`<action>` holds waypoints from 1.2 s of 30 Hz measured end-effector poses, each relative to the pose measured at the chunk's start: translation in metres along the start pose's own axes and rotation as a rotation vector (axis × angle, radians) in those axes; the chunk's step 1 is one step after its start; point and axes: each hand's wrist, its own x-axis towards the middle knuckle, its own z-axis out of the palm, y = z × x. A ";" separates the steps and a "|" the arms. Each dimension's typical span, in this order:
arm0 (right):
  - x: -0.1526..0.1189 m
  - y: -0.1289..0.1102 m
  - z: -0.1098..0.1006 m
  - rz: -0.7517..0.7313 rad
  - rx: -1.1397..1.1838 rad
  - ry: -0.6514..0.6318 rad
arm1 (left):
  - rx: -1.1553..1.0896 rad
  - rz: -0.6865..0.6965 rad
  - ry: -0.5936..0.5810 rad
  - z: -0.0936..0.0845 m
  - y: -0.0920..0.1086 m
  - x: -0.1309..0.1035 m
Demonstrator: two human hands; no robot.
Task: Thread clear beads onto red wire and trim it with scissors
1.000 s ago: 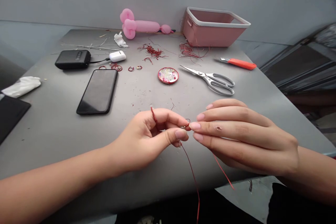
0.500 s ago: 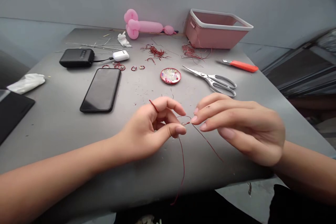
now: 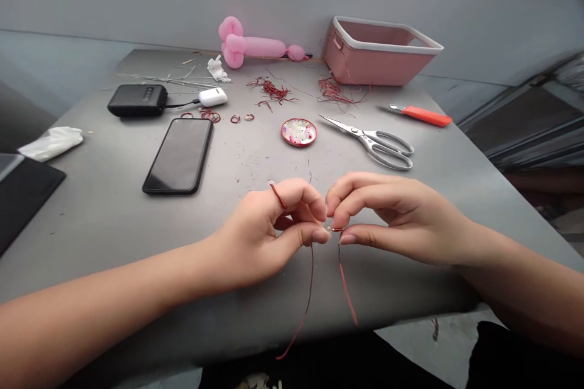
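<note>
My left hand (image 3: 278,231) pinches a small beaded piece of dark red cord (image 3: 336,230) between thumb and forefinger. A thin red band circles the left forefinger. My right hand (image 3: 387,213) has its thumb and fingertips closed around the right side of the same small piece. Two loose cord ends (image 3: 311,292) hang below the hands, one under each set of fingertips. Beyond the fingers lies a round red-rimmed dish (image 3: 298,132) of small pale and pink beads. Silver scissors (image 3: 371,140) rest to its right.
A phone (image 3: 180,155), black power bank (image 3: 137,100) and white earphone case (image 3: 213,96) lie left. Behind are red cord scraps (image 3: 274,91), a pink balloon shape (image 3: 262,47) and a pink bin (image 3: 381,64). An orange-handled cutter (image 3: 426,115) lies right.
My right hand's spread fingers have come together around the small piece. The right cord end now hangs straighter down instead of slanting right. The left hand has shifted slightly right and down.
</note>
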 end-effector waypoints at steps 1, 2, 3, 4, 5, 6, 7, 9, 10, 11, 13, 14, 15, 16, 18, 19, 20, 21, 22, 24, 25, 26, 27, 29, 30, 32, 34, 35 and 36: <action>0.000 0.000 0.002 -0.019 -0.007 0.012 | -0.010 -0.013 -0.010 0.000 0.000 0.000; -0.001 0.001 0.004 -0.048 -0.021 0.032 | -0.012 -0.026 -0.020 0.000 0.000 0.000; -0.001 0.001 0.006 -0.080 -0.041 0.056 | -0.001 -0.039 -0.031 0.000 0.000 0.000; -0.001 0.002 0.009 -0.111 -0.065 0.080 | 0.025 -0.054 -0.041 -0.001 0.000 0.000; -0.001 0.003 0.011 -0.139 -0.090 0.099 | 0.062 -0.069 -0.050 -0.001 0.000 0.000; -0.001 0.003 0.013 -0.161 -0.113 0.111 | 0.106 -0.083 -0.058 -0.002 0.001 0.000; 0.000 0.003 0.014 -0.179 -0.133 0.119 | 0.148 -0.095 -0.064 -0.002 0.001 0.000; 0.000 0.003 0.016 -0.188 -0.158 0.122 | 0.203 -0.113 -0.088 -0.003 0.002 0.000; 0.000 0.003 0.016 -0.181 -0.172 0.127 | 0.204 -0.116 -0.108 -0.003 0.002 0.000; -0.001 0.002 0.016 -0.165 -0.189 0.133 | 0.191 -0.117 -0.129 -0.003 0.003 0.000; -0.002 0.000 0.015 -0.121 -0.225 0.139 | 0.150 -0.118 -0.164 -0.002 0.003 -0.001; -0.003 -0.001 0.015 -0.101 -0.243 0.137 | 0.131 -0.122 -0.170 -0.001 0.003 -0.001; -0.004 -0.001 0.014 -0.084 -0.259 0.134 | 0.115 -0.126 -0.167 -0.001 0.002 -0.002; -0.004 -0.002 0.014 -0.068 -0.272 0.133 | 0.100 -0.129 -0.156 0.000 0.002 -0.002; -0.005 -0.002 0.013 -0.040 -0.285 0.142 | 0.043 -0.131 -0.114 0.002 -0.001 -0.002; -0.006 -0.002 0.013 -0.029 -0.285 0.148 | 0.004 -0.129 -0.089 0.003 -0.002 -0.002; -0.006 -0.002 0.013 -0.022 -0.280 0.153 | -0.035 -0.127 -0.066 0.004 -0.003 -0.001; -0.006 -0.002 0.013 -0.018 -0.271 0.158 | -0.069 -0.124 -0.049 0.004 -0.004 -0.001; -0.006 -0.002 0.013 -0.016 -0.261 0.162 | -0.093 -0.123 -0.041 0.005 -0.004 -0.001; -0.005 -0.002 0.013 -0.013 -0.245 0.168 | -0.102 -0.122 -0.039 0.005 -0.004 0.000; -0.005 -0.002 0.014 -0.008 -0.237 0.171 | -0.095 -0.122 -0.041 0.005 -0.003 0.000; -0.005 -0.002 0.014 0.001 -0.226 0.171 | -0.085 -0.126 -0.044 0.005 -0.003 0.000; -0.005 -0.002 0.014 0.007 -0.211 0.166 | -0.081 -0.130 -0.048 0.004 -0.002 0.000; -0.005 -0.001 0.015 0.018 -0.174 0.160 | -0.092 -0.140 -0.058 0.004 -0.002 -0.001; -0.005 -0.001 0.015 0.022 -0.154 0.163 | -0.109 -0.140 -0.059 0.004 -0.002 -0.001; -0.005 0.000 0.015 0.024 -0.110 0.179 | -0.154 -0.125 -0.039 0.004 -0.004 -0.002; -0.004 0.001 0.015 0.031 -0.068 0.200 | -0.201 -0.091 0.000 0.004 -0.006 -0.003; -0.003 0.002 0.014 0.034 -0.045 0.205 | -0.218 -0.069 0.013 0.004 -0.007 -0.003; -0.002 0.003 0.014 0.037 -0.024 0.207 | -0.226 -0.047 0.014 0.003 -0.008 -0.003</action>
